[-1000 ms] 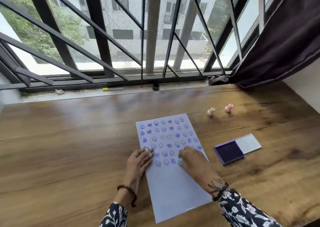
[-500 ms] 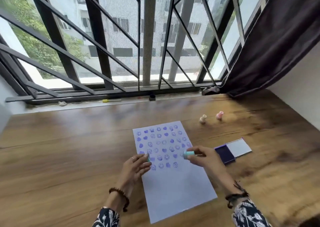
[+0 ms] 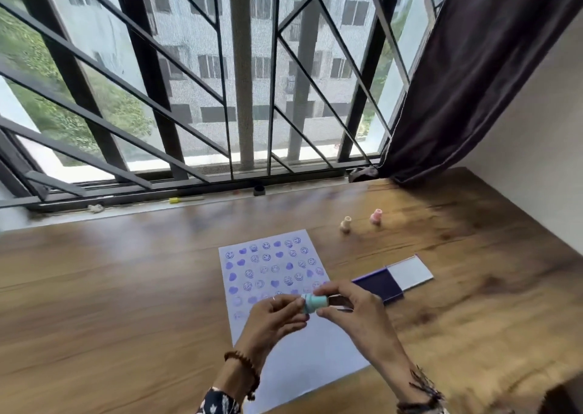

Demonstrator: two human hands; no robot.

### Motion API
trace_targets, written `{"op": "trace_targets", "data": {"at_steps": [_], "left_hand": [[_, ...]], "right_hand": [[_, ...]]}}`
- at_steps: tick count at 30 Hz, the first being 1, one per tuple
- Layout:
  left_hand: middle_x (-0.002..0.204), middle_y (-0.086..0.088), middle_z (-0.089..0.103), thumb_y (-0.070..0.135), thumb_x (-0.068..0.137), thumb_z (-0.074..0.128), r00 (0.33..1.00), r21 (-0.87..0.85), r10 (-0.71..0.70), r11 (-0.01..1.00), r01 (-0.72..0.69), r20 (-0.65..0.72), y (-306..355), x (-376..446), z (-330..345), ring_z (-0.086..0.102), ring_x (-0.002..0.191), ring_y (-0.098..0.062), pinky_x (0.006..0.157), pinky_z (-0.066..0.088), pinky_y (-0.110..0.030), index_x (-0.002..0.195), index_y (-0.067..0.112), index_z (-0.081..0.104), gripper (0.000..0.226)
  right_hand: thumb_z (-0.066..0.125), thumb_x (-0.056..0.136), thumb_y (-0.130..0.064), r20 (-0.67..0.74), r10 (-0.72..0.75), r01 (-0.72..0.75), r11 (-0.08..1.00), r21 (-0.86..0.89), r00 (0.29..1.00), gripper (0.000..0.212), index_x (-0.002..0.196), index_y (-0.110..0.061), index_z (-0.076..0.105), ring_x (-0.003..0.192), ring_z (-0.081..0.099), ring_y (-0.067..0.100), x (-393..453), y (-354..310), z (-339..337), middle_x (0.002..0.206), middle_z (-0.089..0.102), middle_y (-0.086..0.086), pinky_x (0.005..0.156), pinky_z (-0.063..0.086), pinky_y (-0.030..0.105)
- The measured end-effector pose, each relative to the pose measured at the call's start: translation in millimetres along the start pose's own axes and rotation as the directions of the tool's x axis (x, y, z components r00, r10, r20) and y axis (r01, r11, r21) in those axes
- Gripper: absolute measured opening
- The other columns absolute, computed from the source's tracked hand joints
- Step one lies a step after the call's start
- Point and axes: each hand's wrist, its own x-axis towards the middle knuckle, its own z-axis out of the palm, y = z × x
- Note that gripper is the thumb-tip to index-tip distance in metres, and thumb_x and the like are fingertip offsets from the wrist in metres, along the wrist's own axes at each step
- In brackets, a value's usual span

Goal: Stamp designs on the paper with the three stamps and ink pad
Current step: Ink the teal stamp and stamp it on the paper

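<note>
A small teal stamp point(image 3: 312, 303) is held above the lower half of a sheet of white paper point(image 3: 303, 350) on a wooden desk point(image 3: 110, 303), gripped from both sides. The right hand point(image 3: 353, 309) is seen with thumb and forefinger clamped on the stamp's right end, while the fingers point(image 3: 296, 306) of the left hand point(image 3: 271, 319) are closed against its left end; the picture is blurred here, and how firmly the left hand grips cannot be told. The stamp is turned on its side, clear of the paper.

The upper part of the sheet is covered with rows of purple prints, smiling faces mixed with hearts, and the lower part is left blank. An open ink pad point(image 3: 380, 284), its dark purple surface exposed and its pale lid point(image 3: 410, 271) folded out to the right, is set just beside the sheet's right edge. Two further stamps, a cream stamp point(image 3: 346, 223) and a pink stamp point(image 3: 376, 216), are stood upright on the desk beyond the pad, near each other and well apart from the hands.

A beaded bracelet point(image 3: 244, 366) is worn on the left wrist. A barred window point(image 3: 220, 82) and a dark curtain point(image 3: 473, 66) are seen behind the desk.
</note>
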Motion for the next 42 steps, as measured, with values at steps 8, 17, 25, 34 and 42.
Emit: {"op": "trace_targets", "data": {"at_steps": [8, 17, 25, 34, 42], "left_hand": [[0.054, -0.007, 0.068, 0.001, 0.083, 0.056, 1.000, -0.018, -0.018, 1.000, 0.018, -0.021, -7.5, 10.5, 27.8, 0.066, 0.051, -0.010, 0.052, 0.055, -0.017, 0.068, 0.004, 0.065, 0.018], [0.068, -0.006, 0.073, -0.003, 0.073, 0.066, 0.997, 0.028, 0.031, 0.999, -0.030, -0.064, -19.4, 37.8, 46.4, 0.069, 0.065, -0.013, 0.060, 0.056, -0.016, 0.081, 0.000, 0.064, 0.009], [0.077, -0.011, 0.074, 0.005, 0.055, 0.076, 0.991, -0.133, 0.075, 0.987, -0.089, -0.109, -37.0, 69.9, 67.4, 0.071, 0.075, -0.016, 0.066, 0.057, -0.019, 0.087, 0.003, 0.062, 0.035], [0.088, 0.008, 0.067, 0.014, 0.071, 0.075, 0.874, 0.644, 0.428, 0.740, -0.194, -0.229, -9.4, 126.5, 77.4, 0.062, 0.088, -0.008, 0.072, 0.046, -0.011, 0.076, 0.029, 0.063, 0.020], [0.111, -0.006, 0.056, 0.029, 0.071, 0.073, 0.750, 0.924, 0.597, 0.379, 0.047, -0.283, 3.1, 187.3, 64.0, 0.045, 0.109, -0.024, 0.080, 0.025, -0.020, 0.096, 0.021, 0.068, 0.027]], "right_hand": [[0.075, 0.068, -0.003, 0.057, 0.030, -0.029, 0.999, -0.014, 0.998, 0.028, 0.082, -0.026, 0.073, 0.082, 0.069, 0.005, 11.4, 7.9, -32.1, 0.089, 0.076, -0.003, 0.078, 0.055, 0.017], [0.067, 0.079, -0.005, 0.230, 0.125, -0.155, 0.981, 0.115, 0.965, 0.012, 0.087, -0.012, 0.073, 0.075, 0.069, 0.015, 44.1, 23.1, -59.3, 0.088, 0.074, 0.014, 0.064, 0.056, 0.018], [0.067, 0.077, 0.004, 0.151, 0.228, -0.266, 0.908, 0.324, 0.962, 0.024, 0.098, -0.007, 0.071, 0.081, 0.069, 0.011, 58.3, 63.6, -66.1, 0.091, 0.076, 0.007, 0.067, 0.056, 0.019], [0.067, 0.077, -0.002, 0.014, 0.136, -0.136, 0.991, 0.021, 0.991, 0.026, 0.086, -0.025, 0.073, 0.082, 0.068, 0.005, 125.8, 82.2, -60.9, 0.087, 0.075, -0.004, 0.079, 0.054, 0.023], [0.064, 0.078, -0.003, -0.015, 0.072, -0.073, 0.992, -0.102, 0.997, 0.023, 0.095, -0.016, 0.072, 0.084, 0.065, 0.010, 185.2, 97.0, -39.0, 0.092, 0.075, 0.003, 0.072, 0.045, 0.011]]}}
